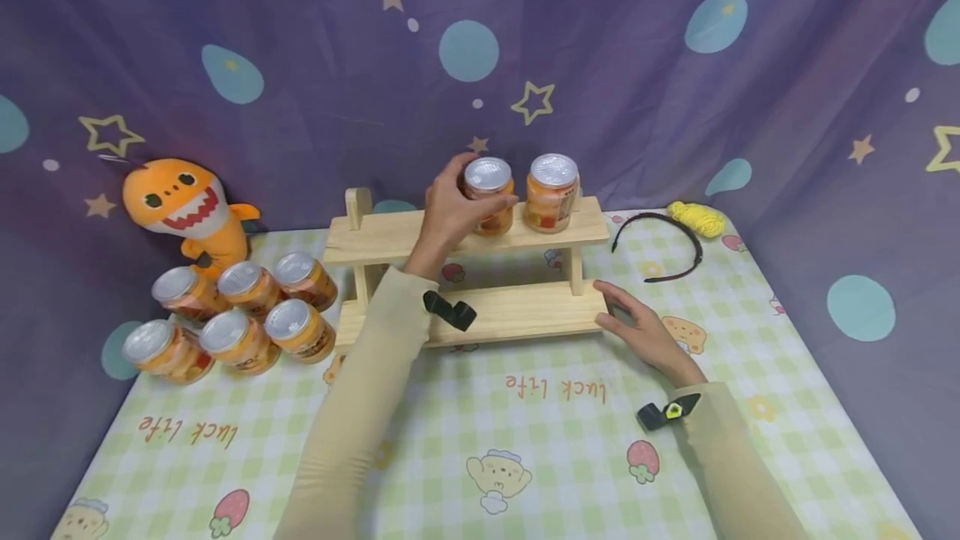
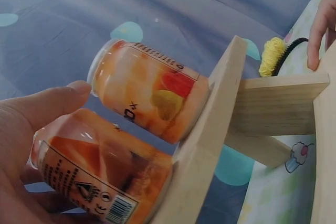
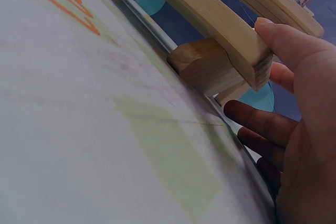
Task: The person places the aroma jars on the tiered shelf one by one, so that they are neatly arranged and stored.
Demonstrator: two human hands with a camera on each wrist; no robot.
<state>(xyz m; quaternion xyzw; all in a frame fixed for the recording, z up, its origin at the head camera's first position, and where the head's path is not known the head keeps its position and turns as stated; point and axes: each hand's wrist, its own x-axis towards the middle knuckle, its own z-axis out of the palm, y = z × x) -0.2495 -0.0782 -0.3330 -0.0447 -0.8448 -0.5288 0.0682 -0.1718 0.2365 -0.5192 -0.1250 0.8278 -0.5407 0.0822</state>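
Observation:
A two-tier wooden rack (image 1: 517, 311) stands on the checked tablecloth. On its top shelf (image 2: 210, 135) my left hand (image 1: 468, 182) grips an orange jar (image 1: 487, 194) with a silver lid; the same jar (image 2: 100, 171) fills the bottom of the left wrist view. A second jar (image 1: 552, 192) stands upright just to its right, close beside it (image 2: 147, 90). My right hand (image 1: 618, 307) rests on the cloth at the right end of the lower shelf (image 3: 231, 40). Its thumb (image 3: 278, 40) touches the board's end, and its fingers (image 3: 262, 129) lie straight below.
Several more jars (image 1: 232, 315) lie clustered at the table's left, in front of an orange shark plush (image 1: 187, 211). A black headband (image 1: 660, 248) and a yellow yarn ball (image 1: 697, 217) lie at the back right. A purple star-patterned curtain closes the back and sides.

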